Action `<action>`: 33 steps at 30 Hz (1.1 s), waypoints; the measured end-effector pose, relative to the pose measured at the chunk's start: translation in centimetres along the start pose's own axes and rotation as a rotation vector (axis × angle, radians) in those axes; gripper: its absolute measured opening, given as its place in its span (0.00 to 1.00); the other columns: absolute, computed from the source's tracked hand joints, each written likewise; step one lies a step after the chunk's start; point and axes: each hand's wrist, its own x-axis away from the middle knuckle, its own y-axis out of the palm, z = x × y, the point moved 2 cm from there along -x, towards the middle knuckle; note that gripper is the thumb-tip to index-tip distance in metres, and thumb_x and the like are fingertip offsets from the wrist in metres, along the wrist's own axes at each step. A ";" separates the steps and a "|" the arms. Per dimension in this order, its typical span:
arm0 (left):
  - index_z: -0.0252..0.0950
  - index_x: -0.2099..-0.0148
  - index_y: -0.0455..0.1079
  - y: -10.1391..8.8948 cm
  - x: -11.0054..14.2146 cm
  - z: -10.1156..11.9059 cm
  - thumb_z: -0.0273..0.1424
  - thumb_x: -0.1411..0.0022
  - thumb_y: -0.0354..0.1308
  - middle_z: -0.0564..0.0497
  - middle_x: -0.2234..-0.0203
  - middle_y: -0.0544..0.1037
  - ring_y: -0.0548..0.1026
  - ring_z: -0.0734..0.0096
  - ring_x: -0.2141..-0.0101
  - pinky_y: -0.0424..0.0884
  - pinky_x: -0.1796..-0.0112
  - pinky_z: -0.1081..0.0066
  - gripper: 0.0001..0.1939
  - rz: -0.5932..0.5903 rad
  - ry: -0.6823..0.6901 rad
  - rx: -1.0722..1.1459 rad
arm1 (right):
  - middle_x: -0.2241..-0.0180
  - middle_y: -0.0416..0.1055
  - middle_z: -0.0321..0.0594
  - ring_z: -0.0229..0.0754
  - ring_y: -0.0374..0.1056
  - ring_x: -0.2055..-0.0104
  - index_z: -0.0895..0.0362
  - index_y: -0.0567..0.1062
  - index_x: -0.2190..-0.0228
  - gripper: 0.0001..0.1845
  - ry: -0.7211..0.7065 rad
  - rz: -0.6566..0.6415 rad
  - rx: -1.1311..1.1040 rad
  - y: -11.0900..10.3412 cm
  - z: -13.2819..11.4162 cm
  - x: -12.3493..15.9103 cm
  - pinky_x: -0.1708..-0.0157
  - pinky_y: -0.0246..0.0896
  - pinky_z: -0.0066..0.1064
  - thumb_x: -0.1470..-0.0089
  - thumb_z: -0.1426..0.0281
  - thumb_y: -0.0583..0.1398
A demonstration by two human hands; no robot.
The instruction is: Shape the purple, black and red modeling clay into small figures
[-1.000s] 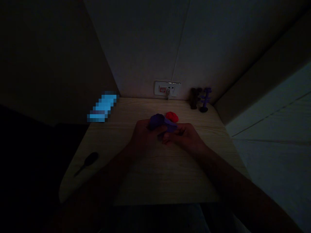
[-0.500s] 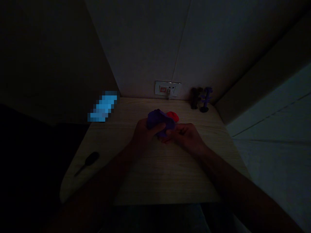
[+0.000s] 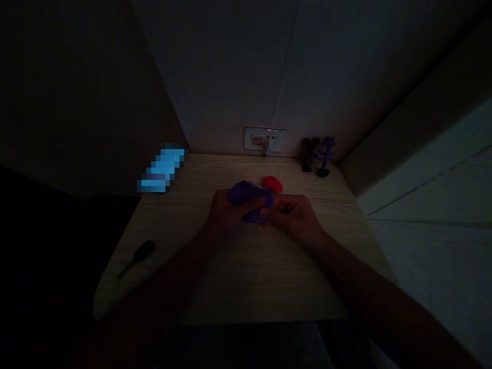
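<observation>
A flattened, soft-looking purple sheet (image 3: 245, 192), perhaps modelling clay, is held above the middle of the table. My left hand (image 3: 226, 211) grips it from the left, its thumb lying across the near face and the other fingers behind it. My right hand (image 3: 294, 215) pinches its right edge between thumb and fingers. Just behind the sheet a bright red lump (image 3: 272, 184) rests on the table. A bit of red also shows under the sheet, too covered to make out. The scene is very dim.
On the wooden table (image 3: 246, 287), a dark paddle-shaped tool (image 3: 143, 251) lies at the left. A glowing, pixelated phone-like panel (image 3: 163, 169) stands at the back left. Two small figures, one dark (image 3: 307, 155) and one purple (image 3: 326, 154), stand back right near a wall socket (image 3: 264, 139).
The purple sheet has tilted and shifted slightly left and down in my hands, leaving more of the red lump uncovered. Both hands keep their hold.
</observation>
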 end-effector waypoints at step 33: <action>0.39 0.69 0.83 0.4 0.4 1.7 0.37 0.47 0.72 0.52 0.73 0.83 0.79 0.64 0.69 0.74 0.65 0.69 0.08 -0.121 0.199 -0.168 | 0.79 0.70 0.33 0.35 0.61 0.79 0.55 0.80 0.74 0.23 -0.147 0.109 0.094 -0.3 -0.1 -0.1 0.79 0.56 0.28 0.49 0.48 0.72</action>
